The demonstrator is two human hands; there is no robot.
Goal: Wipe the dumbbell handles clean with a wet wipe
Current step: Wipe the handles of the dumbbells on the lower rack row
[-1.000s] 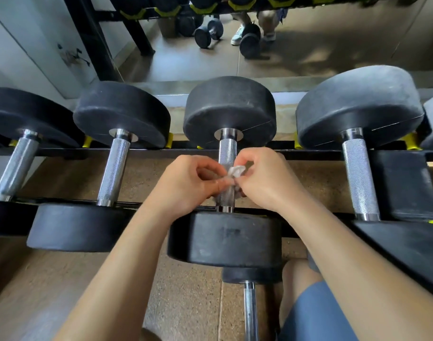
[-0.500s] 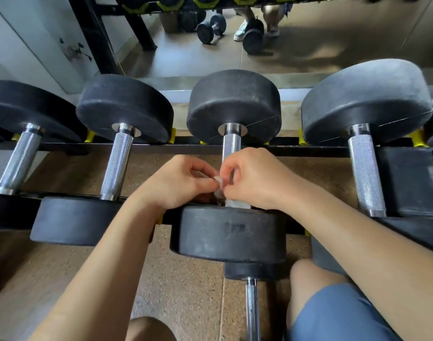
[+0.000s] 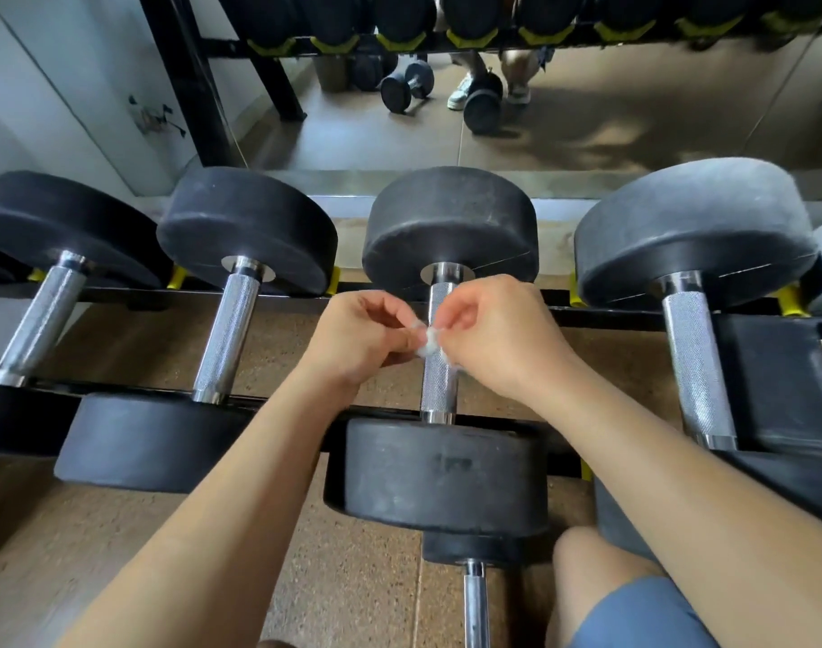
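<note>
At the bottom right of the frame, a knee in blue shorts sits beside a lower dumbbell. Above it, at centre frame, the middle dumbbell lies across the black rack. Both hands meet over the upper half of its knurled handle. The left hand and right hand, fingers curled, pinch a small crumpled wet wipe between them; whether it touches the metal is unclear. A mirror fills the top.
</note>
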